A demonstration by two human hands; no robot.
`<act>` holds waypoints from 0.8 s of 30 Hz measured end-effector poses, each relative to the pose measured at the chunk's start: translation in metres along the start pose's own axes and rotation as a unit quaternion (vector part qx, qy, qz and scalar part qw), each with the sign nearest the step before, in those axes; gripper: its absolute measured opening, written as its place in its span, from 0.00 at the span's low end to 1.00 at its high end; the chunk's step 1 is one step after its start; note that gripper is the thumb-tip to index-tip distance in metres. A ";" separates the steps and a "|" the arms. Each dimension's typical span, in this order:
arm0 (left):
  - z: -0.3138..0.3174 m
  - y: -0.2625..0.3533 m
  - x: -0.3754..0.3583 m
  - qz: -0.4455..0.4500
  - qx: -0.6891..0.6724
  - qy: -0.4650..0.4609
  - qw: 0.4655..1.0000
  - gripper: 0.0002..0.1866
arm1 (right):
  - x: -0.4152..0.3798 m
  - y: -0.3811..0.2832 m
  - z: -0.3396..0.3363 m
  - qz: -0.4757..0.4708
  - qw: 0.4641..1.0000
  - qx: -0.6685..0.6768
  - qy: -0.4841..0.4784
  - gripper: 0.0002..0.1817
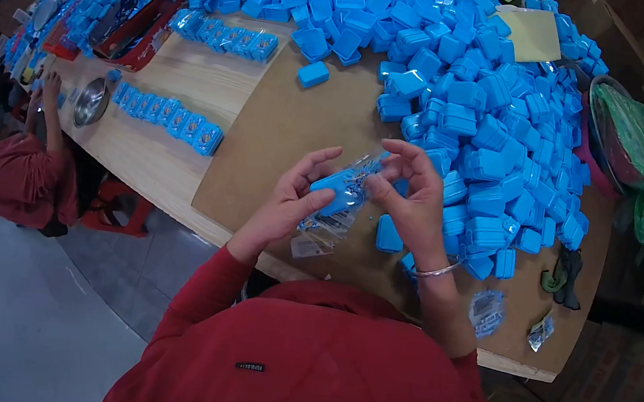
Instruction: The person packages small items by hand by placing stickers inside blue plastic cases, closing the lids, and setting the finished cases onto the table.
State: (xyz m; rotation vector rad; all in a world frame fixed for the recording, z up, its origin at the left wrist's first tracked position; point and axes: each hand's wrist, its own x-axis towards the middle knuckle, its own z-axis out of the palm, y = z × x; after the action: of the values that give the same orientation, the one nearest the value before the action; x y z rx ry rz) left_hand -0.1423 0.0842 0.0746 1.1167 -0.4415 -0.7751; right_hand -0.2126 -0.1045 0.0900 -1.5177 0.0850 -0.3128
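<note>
Between my hands is a small blue case together with a clear plastic bag that has small printed marks. My left hand grips the case, its thumb lying across the near side. The fingers of my right hand are bent around the bag's upper right edge, close to the case. A metal bangle circles my right wrist. Just right of the bag, a loose blue case lies on the brown board. My hands are held above that board, near the table's front edge.
A large heap of blue cases covers the back and right. Packed cases stand in rows at left, near a metal bowl. Clear packets lie at front right. Another person sits at the left.
</note>
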 end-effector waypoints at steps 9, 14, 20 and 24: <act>0.012 -0.011 0.007 0.032 -0.048 0.073 0.996 0.30 | -0.006 -0.009 0.021 -0.217 0.880 -0.422 0.015 0.59; 0.014 0.000 0.012 -0.075 -0.058 0.085 0.992 0.22 | -0.006 0.003 0.026 -0.243 0.883 -0.402 0.023 0.60; 0.024 -0.002 0.002 -0.035 -0.027 0.098 0.994 0.19 | -0.009 -0.003 0.013 -0.212 0.910 -0.356 0.014 0.62; 0.021 -0.001 -0.001 -0.028 -0.026 0.102 0.994 0.19 | -0.010 0.002 0.015 -0.216 0.914 -0.343 -0.001 0.62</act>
State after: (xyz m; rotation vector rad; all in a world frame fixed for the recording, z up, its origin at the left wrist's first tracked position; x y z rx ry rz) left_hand -0.1580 0.0714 0.0818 1.1512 -0.2167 -0.7092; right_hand -0.2179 -0.0871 0.0876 -2.2372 -0.1649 -0.6857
